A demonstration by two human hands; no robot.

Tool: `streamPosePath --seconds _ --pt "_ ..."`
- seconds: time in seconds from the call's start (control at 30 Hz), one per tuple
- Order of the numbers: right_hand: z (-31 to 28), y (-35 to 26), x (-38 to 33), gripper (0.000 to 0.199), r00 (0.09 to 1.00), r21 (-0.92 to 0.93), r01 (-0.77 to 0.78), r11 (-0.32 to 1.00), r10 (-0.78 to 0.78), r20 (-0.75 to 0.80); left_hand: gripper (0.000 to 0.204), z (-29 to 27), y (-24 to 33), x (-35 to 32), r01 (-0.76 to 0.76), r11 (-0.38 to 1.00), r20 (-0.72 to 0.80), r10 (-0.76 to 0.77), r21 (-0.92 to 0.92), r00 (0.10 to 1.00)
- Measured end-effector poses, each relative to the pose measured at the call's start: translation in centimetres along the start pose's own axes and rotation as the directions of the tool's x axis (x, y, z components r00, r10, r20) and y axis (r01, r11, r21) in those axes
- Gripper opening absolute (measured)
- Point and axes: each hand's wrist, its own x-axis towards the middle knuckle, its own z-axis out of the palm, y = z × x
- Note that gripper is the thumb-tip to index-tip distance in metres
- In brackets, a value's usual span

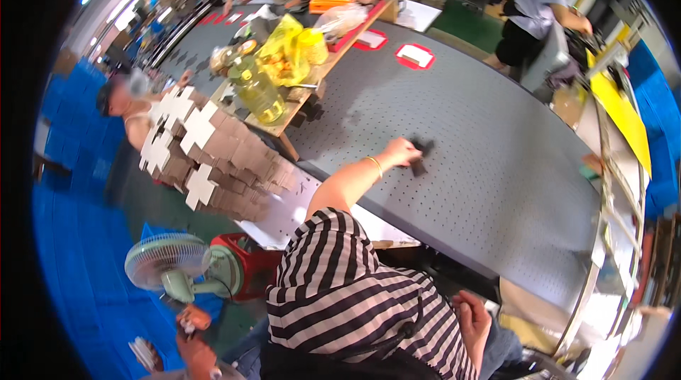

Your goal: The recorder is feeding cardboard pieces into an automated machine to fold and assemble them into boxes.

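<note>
My left hand [403,152] reaches far out over a dark grey perforated table [489,167], a gold bangle on its wrist. Its fingers close on a small dark flat piece [420,159] that lies on the table surface. My right hand [474,322] rests low by my thigh near the table's front edge, fingers curled, with nothing seen in it. A black-and-white striped sleeve [340,288] covers my shoulder and upper arm.
A stack of brown and white cross-shaped cardboard cutouts [213,153] stands to the left. A wooden board [312,82] carries a yellow oil bottle [257,91] and yellow bags [284,43]. A green fan [170,266] sits on the floor. One person sits at far left [131,107], another stands at top right [535,4].
</note>
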Motion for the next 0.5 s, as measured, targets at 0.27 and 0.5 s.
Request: streamPosePath --seconds 0.27,0.5 --pt "-6.8 1.5 -12.4 0.021 0.708 -0.236 0.226 0.945 -0.326 -0.627 0.023 20.6 24.6 -21.7 -0.73 0.597 0.813 0.574 -0.333 0.098" --pt "-7.5 5.6 -31.6 0.037 0.394 -0.511 -0.101 0.853 -0.438 -0.808 0.02 32.3 29.3 -44.1 -0.639 0.04 0.584 0.453 -0.768 -0.673"
